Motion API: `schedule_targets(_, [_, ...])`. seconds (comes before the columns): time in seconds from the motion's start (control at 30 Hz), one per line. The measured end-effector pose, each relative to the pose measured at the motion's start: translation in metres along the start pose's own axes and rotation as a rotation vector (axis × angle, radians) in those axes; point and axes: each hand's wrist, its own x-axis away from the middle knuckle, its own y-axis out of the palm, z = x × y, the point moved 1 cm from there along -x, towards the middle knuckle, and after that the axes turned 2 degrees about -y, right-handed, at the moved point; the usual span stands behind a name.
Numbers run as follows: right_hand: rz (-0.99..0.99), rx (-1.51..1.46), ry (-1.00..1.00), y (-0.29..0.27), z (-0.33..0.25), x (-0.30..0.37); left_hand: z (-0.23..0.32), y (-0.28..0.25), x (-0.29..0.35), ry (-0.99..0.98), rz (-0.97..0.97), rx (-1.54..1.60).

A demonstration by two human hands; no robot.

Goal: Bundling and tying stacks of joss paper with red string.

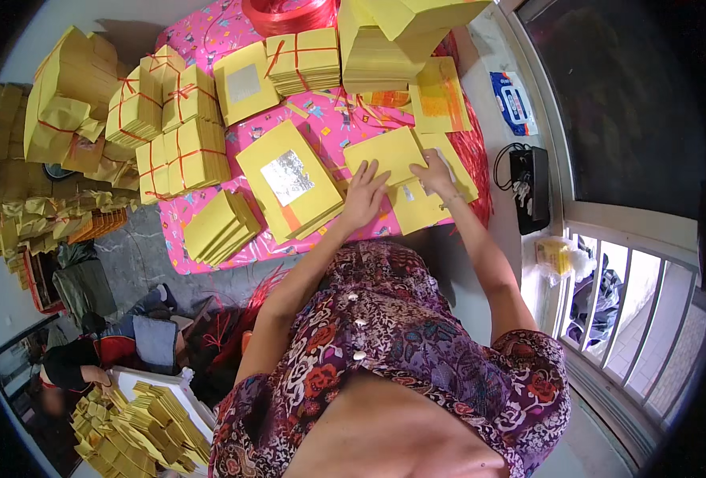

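A folded piece of yellow paper [386,153] lies under both my hands on the pink patterned table cover [249,130]. My left hand [366,193] rests on its lower part, fingers spread and flat. At its right edge my right hand [436,174] closes thumb and fingers on the paper. Under and beside it are yellow sheets [429,212] with silver patches, partly hidden. To the left of my left hand lies a stack of yellow paper [269,163] with a silver foil square on top. Several folded yellow papers [221,229] fan out near the table's front edge.
Tied yellow bundles [182,159] stand at left; a tall yellow stack [381,60] stands behind. A red twine roll [289,14] sits at the back. On the right ledge are a wipes pack [514,103] and a black box [530,190]. Another person [78,362] is at lower left.
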Motion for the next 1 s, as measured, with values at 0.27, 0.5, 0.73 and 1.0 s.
schedule_targets(0.27, [-0.413, -0.534, 0.234, -0.021, -0.027, 0.002, -0.015, 0.024, -0.019, -0.725, 0.491, 1.329])
schedule_targets(0.5, [-0.449, -0.629, 0.347, -0.027, -0.038, -0.001, -0.034, 0.015, -0.026, -0.990, 0.180, 1.608])
schedule_targets(0.73, [-0.476, -0.751, 0.459, -0.042, -0.065, -0.002, -0.018, -0.026, -0.030, -0.980, 0.036, 1.890])
schedule_targets(1.0, [-0.498, -0.772, 0.538, -0.043, -0.059, -0.022, -0.016, -0.041, -0.036, -1.049, -0.027, 2.032])
